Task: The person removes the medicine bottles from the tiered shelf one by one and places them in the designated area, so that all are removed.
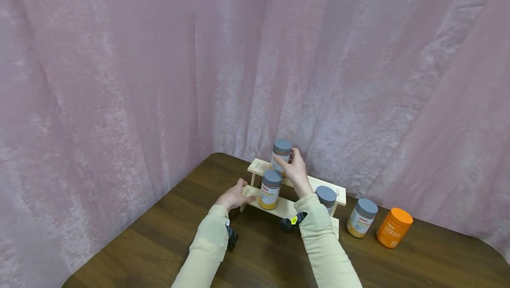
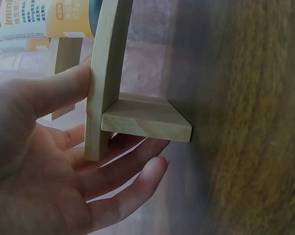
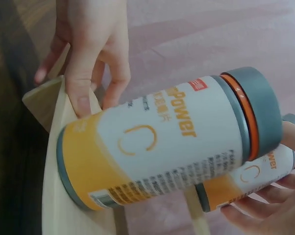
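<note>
A two-tier light wooden rack (image 1: 285,208) stands on the dark table. At its left end, my left hand (image 1: 232,197) grips the lower shelf (image 2: 104,73), thumb on top and fingers beneath. My right hand (image 1: 296,170) holds a grey-capped supplement bottle (image 1: 281,151) upright at the upper shelf; whether its base touches the wood cannot be told. A second such bottle (image 3: 157,142) stands on the lower shelf, right of my left hand. Another grey-capped bottle (image 1: 326,194) is at the rack's right side, partly hidden by my right sleeve.
Right of the rack, a grey-capped bottle (image 1: 361,218) and an orange bottle (image 1: 394,228) stand on the table (image 1: 159,243). A pink curtain (image 1: 255,58) hangs close behind the table and along its left side.
</note>
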Tool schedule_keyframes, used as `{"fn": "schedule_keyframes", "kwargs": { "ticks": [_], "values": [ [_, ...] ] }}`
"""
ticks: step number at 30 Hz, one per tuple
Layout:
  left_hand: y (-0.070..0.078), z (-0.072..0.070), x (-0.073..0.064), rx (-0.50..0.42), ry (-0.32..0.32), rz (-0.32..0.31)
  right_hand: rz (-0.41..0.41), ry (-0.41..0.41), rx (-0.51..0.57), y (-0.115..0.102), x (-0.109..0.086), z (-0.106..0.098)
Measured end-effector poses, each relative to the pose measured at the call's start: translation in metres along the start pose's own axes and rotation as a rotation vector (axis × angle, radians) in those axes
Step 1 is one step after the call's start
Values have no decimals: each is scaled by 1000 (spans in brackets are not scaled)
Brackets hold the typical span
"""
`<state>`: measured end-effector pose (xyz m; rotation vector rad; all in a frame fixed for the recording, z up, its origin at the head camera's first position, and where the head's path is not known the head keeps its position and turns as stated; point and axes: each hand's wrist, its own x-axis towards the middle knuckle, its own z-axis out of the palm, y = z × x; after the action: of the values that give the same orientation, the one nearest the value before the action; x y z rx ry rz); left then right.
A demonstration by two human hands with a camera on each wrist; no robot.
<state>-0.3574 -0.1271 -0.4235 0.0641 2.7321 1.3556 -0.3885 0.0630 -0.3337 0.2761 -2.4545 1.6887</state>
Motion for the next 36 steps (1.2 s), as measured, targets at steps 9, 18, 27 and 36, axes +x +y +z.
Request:
{"fn": "schedule_keyframes", "kwargs": {
  "ticks": [9,18,27,36],
  "values": [
    [3,1,0,-23,-21,-8,-34,-1,-45,-15,-9,-20],
    [4,0,0,-28,-17,-5,-42,-5,-70,-21,-21,-44],
    [1,-14,0,0,-4,-5,-56,5,-79,-27,-29,-61],
    [-6,-19,3,-8,-9,-16,-10,-3,-51,-31,-32,-75]
  ]
}}
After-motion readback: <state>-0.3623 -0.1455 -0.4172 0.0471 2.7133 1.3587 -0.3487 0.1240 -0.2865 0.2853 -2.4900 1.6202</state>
